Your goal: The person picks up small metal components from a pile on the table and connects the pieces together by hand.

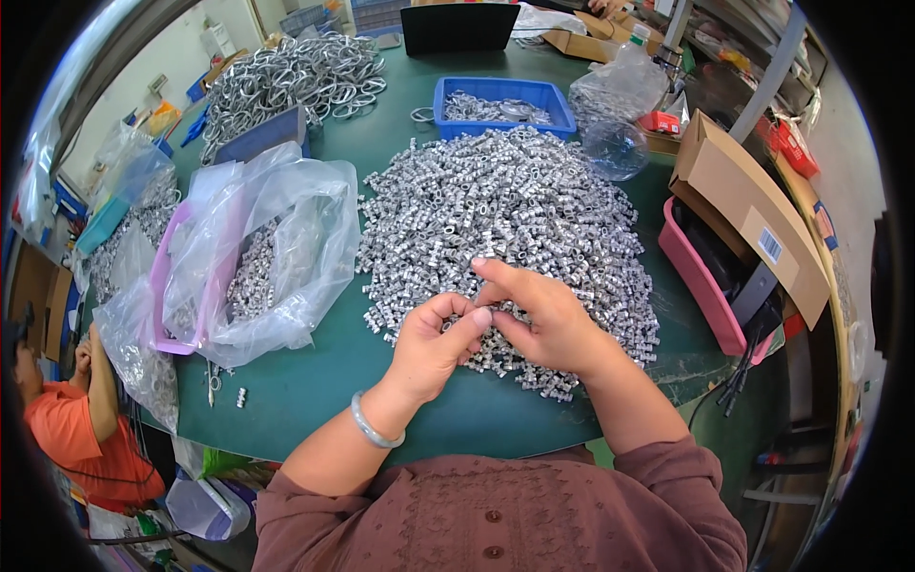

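My left hand [431,345] and my right hand [551,322] meet over the near edge of a big heap of small silvery ribbed metal fittings [505,210]. Thumb and fingers of both are pinched together at one spot. Whatever they hold there is too small and too covered by fingertips to name. A pale bangle [370,424] circles my left wrist. Left of the heap, a lilac tray [164,286] lined with a clear plastic bag [324,276] holds more small metal pieces. A few loose pieces [241,397] lie on the green table [334,405] near its front edge.
Behind the heap stands a blue bin [562,100] with metal parts. A pile of metal rings [286,81] lies far left. At right, a cardboard box [753,205] leans in a pink tray [681,257]. Another person in orange [81,429] sits at the left.
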`<state>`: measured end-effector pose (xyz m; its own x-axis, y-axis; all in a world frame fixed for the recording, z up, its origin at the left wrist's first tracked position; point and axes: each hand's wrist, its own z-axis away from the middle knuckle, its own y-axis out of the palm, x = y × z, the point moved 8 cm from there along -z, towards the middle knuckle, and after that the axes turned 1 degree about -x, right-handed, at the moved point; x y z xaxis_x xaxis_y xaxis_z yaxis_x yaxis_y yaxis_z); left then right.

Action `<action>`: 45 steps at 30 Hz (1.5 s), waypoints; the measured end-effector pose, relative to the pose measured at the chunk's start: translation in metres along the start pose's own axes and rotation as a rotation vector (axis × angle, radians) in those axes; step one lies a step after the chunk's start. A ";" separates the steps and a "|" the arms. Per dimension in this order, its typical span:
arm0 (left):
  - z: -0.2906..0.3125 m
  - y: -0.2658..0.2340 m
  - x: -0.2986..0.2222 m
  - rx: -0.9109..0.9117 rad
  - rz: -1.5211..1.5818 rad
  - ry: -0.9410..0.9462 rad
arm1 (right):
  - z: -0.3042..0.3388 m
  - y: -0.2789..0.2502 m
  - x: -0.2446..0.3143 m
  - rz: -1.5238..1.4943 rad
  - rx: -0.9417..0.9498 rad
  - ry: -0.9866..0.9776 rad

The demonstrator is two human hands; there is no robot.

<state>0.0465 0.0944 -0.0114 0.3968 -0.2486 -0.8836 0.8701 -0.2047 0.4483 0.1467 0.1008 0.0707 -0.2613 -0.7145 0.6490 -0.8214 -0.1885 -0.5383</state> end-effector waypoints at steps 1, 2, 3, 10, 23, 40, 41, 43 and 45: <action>-0.001 -0.002 -0.002 -0.016 -0.106 0.014 | 0.000 0.003 0.004 0.043 0.014 -0.046; -0.001 -0.004 -0.001 -0.069 -0.039 0.003 | 0.000 0.004 0.004 0.081 0.033 -0.058; -0.001 -0.003 -0.002 -0.068 -0.039 0.003 | 0.001 0.005 0.003 0.081 0.033 -0.058; 0.000 -0.004 0.007 -0.104 0.137 -0.153 | 0.004 0.004 -0.008 -0.166 -0.030 0.068; -0.002 0.003 0.008 0.059 0.232 -0.149 | 0.006 0.000 -0.006 -0.155 -0.070 0.022; -0.004 0.004 0.019 0.102 0.337 -0.214 | 0.003 -0.002 0.015 0.148 -0.105 -0.207; -0.004 0.003 0.020 0.089 0.333 -0.217 | 0.003 -0.001 0.020 0.236 -0.116 -0.255; -0.005 0.001 0.021 0.065 0.322 -0.219 | 0.004 0.000 0.028 0.352 -0.119 -0.340; -0.005 0.000 0.020 0.046 0.310 -0.224 | 0.005 0.001 0.037 0.474 -0.123 -0.422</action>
<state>0.0564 0.0941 -0.0300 0.5610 -0.5050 -0.6560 0.7030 -0.1280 0.6996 0.1393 0.0708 0.0912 -0.4091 -0.9094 0.0752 -0.7246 0.2736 -0.6325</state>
